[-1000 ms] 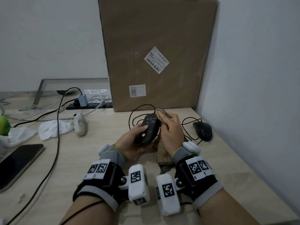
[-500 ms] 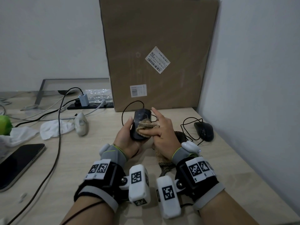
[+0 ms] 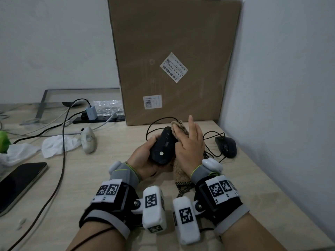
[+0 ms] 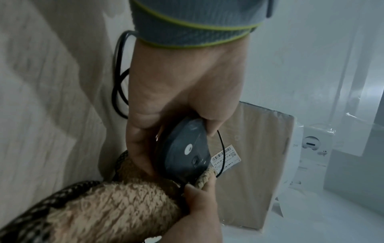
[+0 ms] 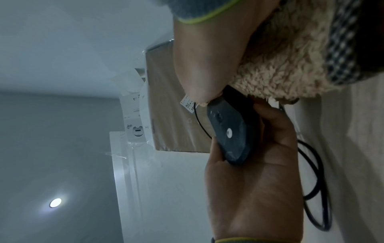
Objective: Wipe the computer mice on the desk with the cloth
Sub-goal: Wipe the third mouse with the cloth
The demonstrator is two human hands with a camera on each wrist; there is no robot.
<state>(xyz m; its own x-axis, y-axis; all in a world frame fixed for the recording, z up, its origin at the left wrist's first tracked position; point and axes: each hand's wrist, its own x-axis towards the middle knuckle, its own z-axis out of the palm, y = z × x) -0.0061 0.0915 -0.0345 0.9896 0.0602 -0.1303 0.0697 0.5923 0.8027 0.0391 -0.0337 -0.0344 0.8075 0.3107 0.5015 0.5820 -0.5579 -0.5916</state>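
While lifted off the table (image 3: pixel 262 187) near its back right corner, one black wired mouse (image 3: pixel 161 147) sits underside-up in the left hand (image 3: pixel 143 160), whose grip curls round it. Right hand (image 3: pixel 190 147): grip pinching one fleecy tan cloth (image 3: pixel 178 130) against the mouse's front. Mice counted: three, namely one held, one black (image 3: pixel 226 146) by the right edge, one white (image 3: pixel 88 140) toward the left.

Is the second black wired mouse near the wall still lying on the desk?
Yes, the second black mouse lies on the light wooden desk, untouched.
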